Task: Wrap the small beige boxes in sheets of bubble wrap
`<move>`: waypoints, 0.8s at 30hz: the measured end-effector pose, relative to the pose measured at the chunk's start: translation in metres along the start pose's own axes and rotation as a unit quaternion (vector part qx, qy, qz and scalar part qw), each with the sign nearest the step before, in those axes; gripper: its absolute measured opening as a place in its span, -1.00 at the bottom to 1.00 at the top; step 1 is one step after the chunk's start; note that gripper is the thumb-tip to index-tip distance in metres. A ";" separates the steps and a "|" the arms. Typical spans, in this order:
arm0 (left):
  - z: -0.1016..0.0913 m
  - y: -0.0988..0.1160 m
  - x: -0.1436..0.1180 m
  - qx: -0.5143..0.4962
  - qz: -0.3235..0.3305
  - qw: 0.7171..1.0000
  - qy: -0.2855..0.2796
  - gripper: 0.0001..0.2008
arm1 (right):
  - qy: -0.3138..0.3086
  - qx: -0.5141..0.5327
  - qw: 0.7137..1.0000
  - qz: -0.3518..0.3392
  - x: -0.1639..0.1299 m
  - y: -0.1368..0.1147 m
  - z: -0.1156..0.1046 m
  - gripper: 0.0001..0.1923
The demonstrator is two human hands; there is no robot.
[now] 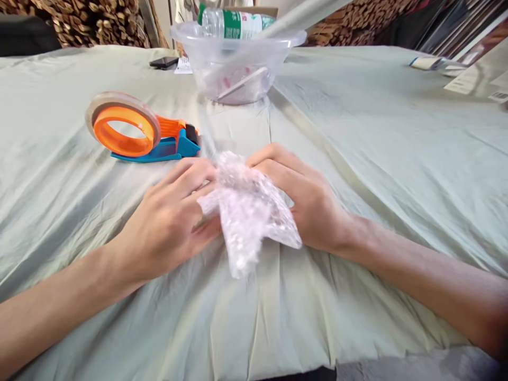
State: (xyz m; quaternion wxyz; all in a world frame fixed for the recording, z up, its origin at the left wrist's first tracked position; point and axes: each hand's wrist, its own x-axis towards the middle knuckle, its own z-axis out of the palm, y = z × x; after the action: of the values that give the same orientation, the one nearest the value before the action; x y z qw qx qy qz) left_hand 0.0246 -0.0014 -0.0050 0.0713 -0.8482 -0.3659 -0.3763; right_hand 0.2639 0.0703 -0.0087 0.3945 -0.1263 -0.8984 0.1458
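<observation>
Between my two hands is a crumpled piece of bubble wrap (246,211), its loose ends fanning down toward me, slightly blurred. From the left, my left hand (170,217) has its fingers closed on the wrap's side. My right hand (301,190) grips the other side, fingertips near the wrap's top. Whether anything is wrapped inside, I cannot tell. Just beyond my left hand lies an orange and blue tape dispenser (169,148) carrying a roll of tape (99,106).
A clear plastic basin (238,69) at the back holds a green-labelled bottle (234,24) and other items. A black phone (164,63) lies left of it. Papers (478,74) are at the far right. The wrinkled pale green cloth (381,159) covers the table, whose front edge is near me.
</observation>
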 end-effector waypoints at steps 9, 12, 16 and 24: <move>0.003 0.000 0.007 -0.149 -0.109 0.981 0.067 -0.88 | -0.005 0.078 0.997 0.024 0.005 -0.004 -0.006 -0.91; 0.001 -0.003 0.005 -0.136 -0.092 0.986 0.032 -0.94 | 0.002 0.095 0.995 0.035 0.005 -0.005 -0.007 -0.75; 0.004 0.000 0.006 -0.149 -0.130 0.979 0.051 -0.88 | 0.029 0.095 0.994 0.051 0.007 -0.009 -0.004 -0.59; 0.020 -0.004 0.013 -0.223 -0.125 0.950 0.177 -0.39 | 0.065 0.254 0.936 0.237 0.017 -0.018 0.000 -0.58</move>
State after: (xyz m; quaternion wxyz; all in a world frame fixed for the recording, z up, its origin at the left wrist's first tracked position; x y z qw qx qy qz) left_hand 0.0391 0.0170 -0.0104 -0.1036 -0.7093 -0.3575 -0.5986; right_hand 0.2507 0.0594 0.0088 0.4252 -0.2403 -0.7480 0.4494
